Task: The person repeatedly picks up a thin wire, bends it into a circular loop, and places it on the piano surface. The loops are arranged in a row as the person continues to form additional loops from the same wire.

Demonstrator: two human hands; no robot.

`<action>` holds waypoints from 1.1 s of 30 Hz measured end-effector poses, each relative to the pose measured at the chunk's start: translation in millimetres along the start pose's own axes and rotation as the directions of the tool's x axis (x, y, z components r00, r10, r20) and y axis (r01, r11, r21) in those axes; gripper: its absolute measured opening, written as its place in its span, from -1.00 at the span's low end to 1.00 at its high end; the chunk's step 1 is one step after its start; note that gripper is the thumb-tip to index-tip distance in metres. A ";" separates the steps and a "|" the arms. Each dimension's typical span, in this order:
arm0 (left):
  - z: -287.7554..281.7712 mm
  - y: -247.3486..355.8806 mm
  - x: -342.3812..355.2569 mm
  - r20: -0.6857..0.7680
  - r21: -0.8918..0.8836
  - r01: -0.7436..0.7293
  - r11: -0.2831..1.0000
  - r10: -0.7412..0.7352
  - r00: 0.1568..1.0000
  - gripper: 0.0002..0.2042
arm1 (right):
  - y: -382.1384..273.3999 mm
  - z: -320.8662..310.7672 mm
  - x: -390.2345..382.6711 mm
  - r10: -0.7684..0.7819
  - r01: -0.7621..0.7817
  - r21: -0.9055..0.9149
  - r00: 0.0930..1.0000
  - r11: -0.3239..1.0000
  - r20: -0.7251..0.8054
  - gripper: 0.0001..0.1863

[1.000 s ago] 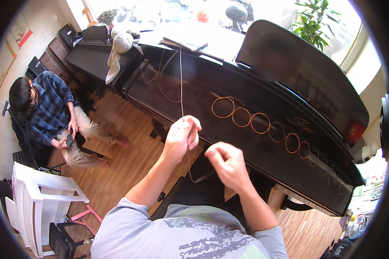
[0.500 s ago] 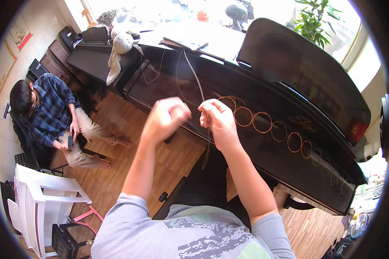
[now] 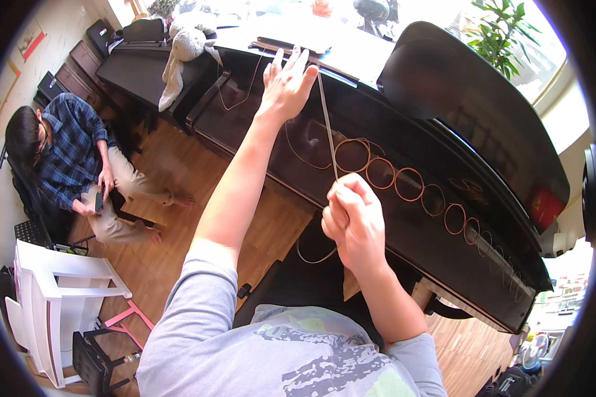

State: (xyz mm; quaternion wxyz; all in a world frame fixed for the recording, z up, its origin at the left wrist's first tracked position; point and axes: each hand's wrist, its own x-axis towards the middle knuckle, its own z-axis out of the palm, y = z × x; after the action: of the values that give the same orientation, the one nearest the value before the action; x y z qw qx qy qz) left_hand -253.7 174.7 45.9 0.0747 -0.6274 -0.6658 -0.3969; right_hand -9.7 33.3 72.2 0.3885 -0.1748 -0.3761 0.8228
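Strand [image 3: 328, 119] of pale colour runs straight from beside the left hand [image 3: 288, 89], whose fingers are spread near the top of the black piano [image 3: 457, 264], down to the right hand [image 3: 354, 218], which pinches it. Gentle, even tension seems best, so that no kink forms.

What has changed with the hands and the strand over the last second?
The left hand let go of the strand and moved forward, fingers spread, toward the far edge of the black piano. The right hand took hold of the strand. The coils stayed in their row.
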 end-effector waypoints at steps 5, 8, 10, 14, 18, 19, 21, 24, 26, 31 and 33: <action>8.4 -4.9 6.5 -0.041 0.062 -0.009 0.998 0.011 0.999 -0.20 | -8.7 6.0 -41.8 -0.090 0.092 -0.095 0.996 0.991 0.025 -0.86; 7.2 -7.8 3.0 -0.125 0.099 -0.029 0.995 0.041 0.991 -0.36 | -12.9 5.6 -57.5 -0.139 0.139 -0.117 0.990 0.983 0.011 -0.88; -3.3 1.2 -4.3 -0.218 0.102 -0.084 0.991 0.104 0.970 -0.41 | -18.9 3.9 -65.3 -0.161 0.159 -0.132 0.987 0.978 0.001 -0.88; -55.6 46.8 -55.2 -0.413 -0.215 -0.215 0.953 0.111 0.904 -0.59 | -36.0 -5.7 -88.1 -0.183 0.173 -0.214 0.983 0.961 -0.026 -0.90; -87.4 122.9 -135.3 -0.420 -0.323 -0.556 0.766 0.410 0.810 -0.65 | -46.6 -9.3 -122.8 -0.179 0.167 -0.222 0.983 0.961 -0.032 -0.94; -86.0 139.4 -148.2 -0.391 -0.355 -0.568 0.742 0.433 0.812 -0.65 | -46.9 -10.4 -129.2 -0.180 0.168 -0.262 0.983 0.950 -0.022 -0.91; -71.2 151.1 -158.5 -0.426 -0.345 -0.556 0.756 0.402 0.810 -0.69 | -46.1 -8.3 -130.5 -0.243 0.246 -0.375 0.968 0.894 0.057 -0.89; -56.9 151.7 -157.9 -0.407 -0.262 -0.515 0.816 0.390 0.826 -0.81 | -41.6 -22.4 -119.8 -0.176 0.338 -0.553 0.929 0.762 0.326 -0.89; -52.3 144.6 -168.7 -0.420 -0.384 -0.536 0.752 0.375 0.827 -0.91 | -40.3 -30.4 -124.4 -0.144 0.405 -0.615 0.892 0.677 0.429 -0.84; -86.2 123.7 -182.2 -0.564 -0.647 -0.540 0.539 0.139 0.814 -0.70 | -18.9 -138.7 -142.8 -0.634 0.082 -0.962 0.737 -0.261 0.235 -0.70; -105.3 115.0 -179.3 -0.554 -0.752 -0.510 0.417 0.017 0.832 -0.70 | -27.3 -160.2 -168.3 -0.803 0.003 -0.995 0.590 -0.096 0.080 -0.88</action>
State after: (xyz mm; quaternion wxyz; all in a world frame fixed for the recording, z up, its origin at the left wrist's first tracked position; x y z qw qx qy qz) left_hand -156.6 -41.7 59.7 -0.0383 -0.5585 -0.2129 -0.8008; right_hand 204.3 -7.7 -13.0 0.5085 -0.4841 -0.7094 0.0620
